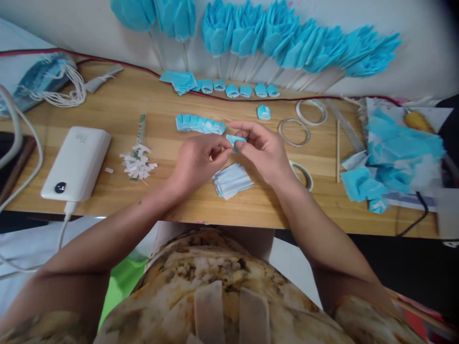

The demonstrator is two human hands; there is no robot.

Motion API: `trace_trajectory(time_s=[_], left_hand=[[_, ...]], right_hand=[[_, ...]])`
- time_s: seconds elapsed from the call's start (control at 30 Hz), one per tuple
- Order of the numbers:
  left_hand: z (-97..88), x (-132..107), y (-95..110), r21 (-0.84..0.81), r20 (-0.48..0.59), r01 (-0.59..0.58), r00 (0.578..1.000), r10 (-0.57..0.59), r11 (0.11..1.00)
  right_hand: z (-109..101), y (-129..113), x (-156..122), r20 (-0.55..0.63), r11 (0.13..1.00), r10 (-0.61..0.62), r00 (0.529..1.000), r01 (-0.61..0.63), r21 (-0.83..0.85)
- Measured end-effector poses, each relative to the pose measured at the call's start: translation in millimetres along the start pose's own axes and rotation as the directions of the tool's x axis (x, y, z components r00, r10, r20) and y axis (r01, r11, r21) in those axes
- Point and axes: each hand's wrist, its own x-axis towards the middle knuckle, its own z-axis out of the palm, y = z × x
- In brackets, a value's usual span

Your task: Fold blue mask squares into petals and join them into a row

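Between my two hands, over the middle of the table, is a small folded piece of light-blue fabric (234, 140). My left hand (202, 155) pinches its left edge with thumb and fingertips. On its right side, the thumb and fingers of my right hand (263, 148) close on the same piece. Just below lies a stack of pale fabric pieces (233, 180). A row of folded blue pieces (199, 124) sits behind my left hand, and a single folded blue piece (264, 112) rests beyond my right hand.
Blue fabric flowers on sticks (247, 31) lean along the wall. Tape rolls (294, 132) and a thin stick (337, 150) lie at right, near a blue fabric heap (403, 143). White paper scraps (138, 162) and a white power bank (77, 162) are at left. A red-black cable (143, 70) crosses behind.
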Motion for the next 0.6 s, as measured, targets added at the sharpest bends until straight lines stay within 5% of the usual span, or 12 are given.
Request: trace_trajectory(time_s=[0.6], left_hand=[[1.7,2.8,-6.1,0.012,-0.079,0.146,0.986,-0.145,0.989]], right_hand=[[8.0,-1.3,-2.6,-0.034,1.0,0.013,0.999,-0.014,-0.025]])
